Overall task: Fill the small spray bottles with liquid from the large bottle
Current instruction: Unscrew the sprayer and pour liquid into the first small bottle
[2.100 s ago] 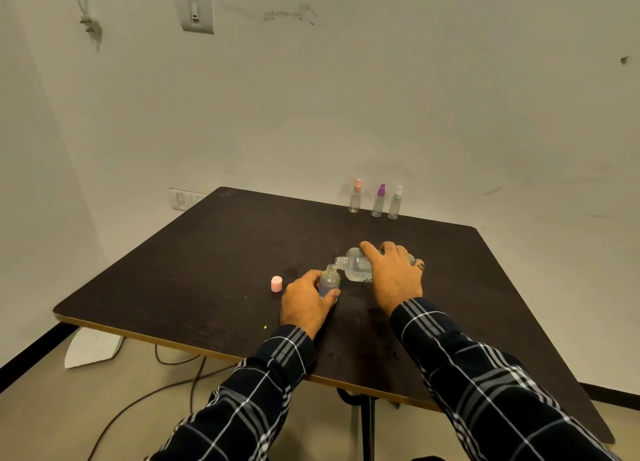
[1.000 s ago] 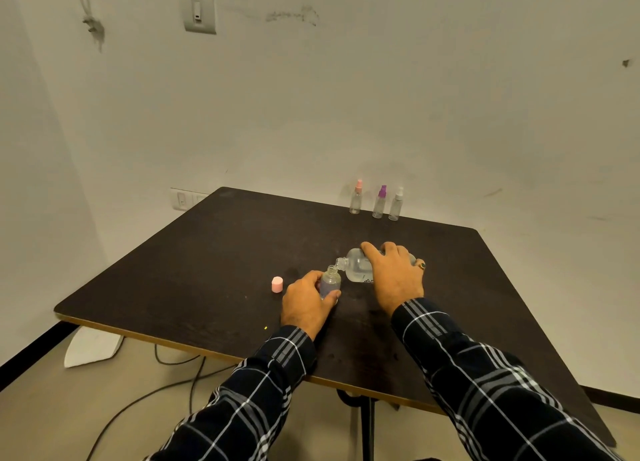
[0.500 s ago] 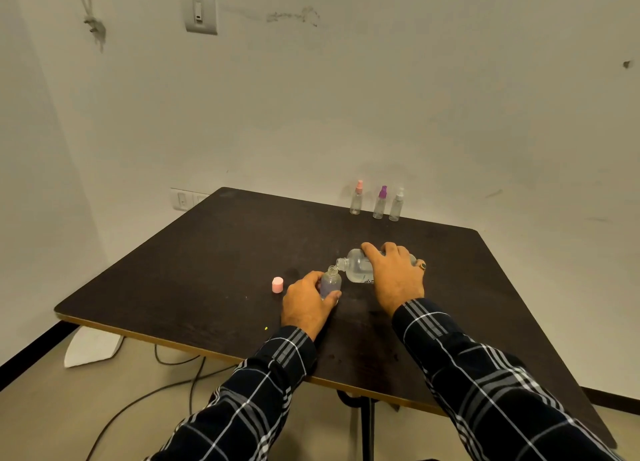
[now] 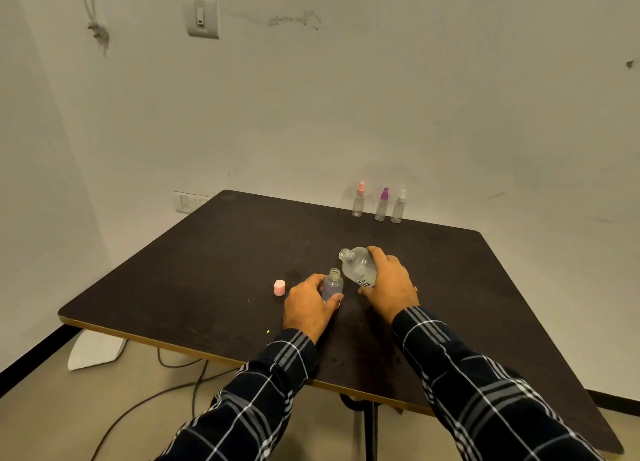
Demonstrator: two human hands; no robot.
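My left hand holds a small open bottle upright on the dark table; its neck has no cap. My right hand grips the large clear bottle, which is tilted up with its open mouth pointing up and left, clear of the small bottle's neck. A pink cap sits on the table left of my left hand. Three small spray bottles stand at the far edge: pink-topped, purple-topped and white-topped.
The table's near edge runs below my forearms. A wall stands right behind the far bottles. Cables and a white object lie on the floor at the left.
My right hand has raised the large bottle from lying tipped over the small bottle's neck to a more upright tilt, mouth lifted away. My left hand stays on the small bottle.
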